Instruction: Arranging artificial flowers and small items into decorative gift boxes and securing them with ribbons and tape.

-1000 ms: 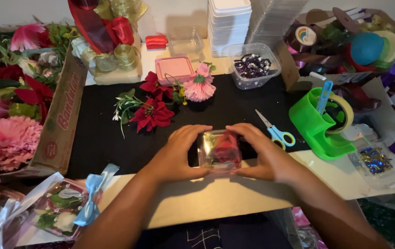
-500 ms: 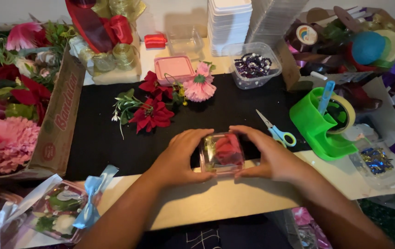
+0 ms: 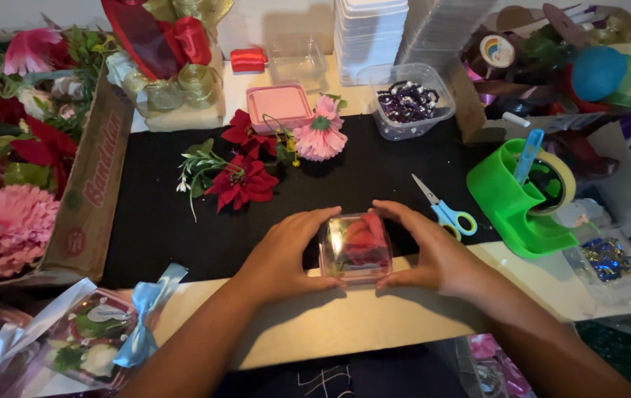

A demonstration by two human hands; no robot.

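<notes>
A small clear plastic box with red and green flower pieces inside rests at the near edge of the black mat. My left hand presses its left side and my right hand presses its right side, fingers curled over the top edges. Loose red artificial flowers and a pink flower lie on the mat beyond the box.
Blue-handled scissors lie right of my right hand, beside a green tape dispenser. A cardboard box of artificial flowers fills the left. A pink-lidded box, a tub of dark beads, stacked white containers and ribbons stand behind.
Both hands stay clamped on the clear box. The box and hands have shifted only slightly; nothing was let go.
</notes>
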